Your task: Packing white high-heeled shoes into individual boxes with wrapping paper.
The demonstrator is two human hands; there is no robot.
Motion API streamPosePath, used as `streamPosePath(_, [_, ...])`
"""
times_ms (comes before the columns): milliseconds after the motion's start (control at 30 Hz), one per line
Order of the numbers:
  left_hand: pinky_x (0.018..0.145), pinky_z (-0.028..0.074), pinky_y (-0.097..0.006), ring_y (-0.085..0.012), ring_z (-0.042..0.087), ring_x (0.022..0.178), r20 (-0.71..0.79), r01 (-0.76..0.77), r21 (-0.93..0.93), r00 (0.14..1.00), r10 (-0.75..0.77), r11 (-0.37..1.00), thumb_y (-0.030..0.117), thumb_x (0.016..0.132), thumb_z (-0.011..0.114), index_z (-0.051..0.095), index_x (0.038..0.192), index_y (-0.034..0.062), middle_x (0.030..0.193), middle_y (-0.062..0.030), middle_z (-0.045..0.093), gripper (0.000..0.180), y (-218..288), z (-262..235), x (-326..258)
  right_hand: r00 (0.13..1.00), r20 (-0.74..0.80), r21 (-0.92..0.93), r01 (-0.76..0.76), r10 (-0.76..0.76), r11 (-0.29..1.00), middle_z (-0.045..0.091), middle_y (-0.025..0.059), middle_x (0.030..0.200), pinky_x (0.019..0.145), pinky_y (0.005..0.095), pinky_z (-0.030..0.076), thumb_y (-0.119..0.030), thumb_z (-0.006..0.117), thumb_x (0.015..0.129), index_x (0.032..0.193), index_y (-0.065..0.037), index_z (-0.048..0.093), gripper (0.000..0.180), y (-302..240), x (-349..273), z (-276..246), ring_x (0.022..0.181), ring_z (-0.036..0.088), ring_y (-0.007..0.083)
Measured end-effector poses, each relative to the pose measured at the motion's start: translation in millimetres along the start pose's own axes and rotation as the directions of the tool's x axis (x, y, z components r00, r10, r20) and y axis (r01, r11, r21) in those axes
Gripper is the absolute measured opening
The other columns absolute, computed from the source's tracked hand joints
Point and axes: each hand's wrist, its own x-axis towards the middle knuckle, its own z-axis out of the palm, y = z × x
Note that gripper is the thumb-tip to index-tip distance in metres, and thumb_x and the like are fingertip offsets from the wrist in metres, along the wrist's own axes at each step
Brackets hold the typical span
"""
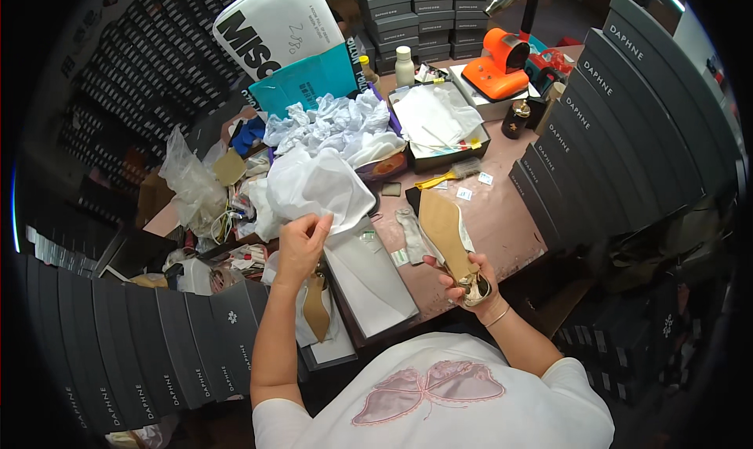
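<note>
My left hand (302,245) pinches the lower edge of a thin white sheet of wrapping paper (318,184), raised in front of a heap of crumpled paper. In my right hand (480,286) is a shoe (444,221), its tan sole turned up and its toe pointing away from me. The fingers close round its heel end, where a shiny gold-coloured part shows. Between my hands lies an open shoebox part (367,280) with a white inside. A second tan sole (317,312) shows beside my left forearm, partly hidden by it.
Crumpled white paper (333,127) fills a container at the back. Right of it stand a black box of white sheets (435,123), a yellow-handled brush (449,174), a dark bottle (515,119) and an orange device (496,66). Stacked dark shoeboxes (620,127) rise at the right; more (157,347) stand left.
</note>
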Motion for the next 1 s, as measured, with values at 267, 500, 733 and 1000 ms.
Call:
streamPosePath(267, [0.064, 0.044, -0.034, -0.0248, 0.056, 0.071, -0.085, -0.158, -0.045, 0.984, 0.154, 0.986, 0.0, 0.076, 0.056, 0.058, 0.088, 0.0012, 0.082, -0.014, 0.056, 0.012, -56, 8, -57, 0.985, -0.164, -0.659, -0.146, 0.049, 0.738, 0.06, 0.0154, 0.082, 0.051, 0.029, 0.051, -0.028, 0.058, 0.083, 0.119, 0.006, 0.049, 0.05, 53, -28, 54, 0.063, 0.062, 0.0189])
streamPosePath(500, [0.078, 0.049, -0.03, -0.0245, 0.062, 0.092, 0.057, -0.313, -0.274, 0.939, 0.34, 0.909, -0.009, 0.074, 0.052, 0.067, 0.089, 0.0026, 0.112, -0.0122, 0.059, 0.024, -14, 0, -141, 0.907, -0.386, -0.623, -0.391, 0.168, 0.678, 0.058, 0.012, 0.094, 0.05, 0.0294, 0.054, -0.019, 0.053, 0.089, 0.13, -0.004, 0.039, 0.046, 125, 38, 7, 0.069, 0.063, 0.0172])
streamPosePath(733, [0.086, 0.05, -0.042, -0.0384, 0.061, 0.099, -0.069, -0.115, 0.303, 0.987, 0.142, 0.946, -0.007, 0.076, 0.053, 0.064, 0.093, -0.0015, 0.124, -0.0195, 0.055, 0.022, -63, -31, -134, 0.902, -0.216, -0.156, -0.41, 0.374, 0.899, 0.056, 0.0192, 0.114, 0.049, 0.0289, 0.05, -0.028, 0.045, 0.09, 0.125, 0.005, 0.047, 0.048, 119, 33, -35, 0.064, 0.051, 0.0177])
streamPosePath(1000, [0.09, 0.048, -0.043, -0.04, 0.059, 0.102, 0.029, -0.026, 0.417, 0.999, 0.015, 0.908, -0.004, 0.079, 0.049, 0.064, 0.097, -0.0055, 0.118, -0.0235, 0.058, 0.023, -68, 3, -112, 0.9, -0.225, -0.221, -0.42, 0.373, 0.88, 0.056, 0.0183, 0.112, 0.051, 0.0286, 0.05, -0.03, 0.046, 0.09, 0.128, 0.005, 0.045, 0.051, 80, 28, -22, 0.065, 0.053, 0.0181])
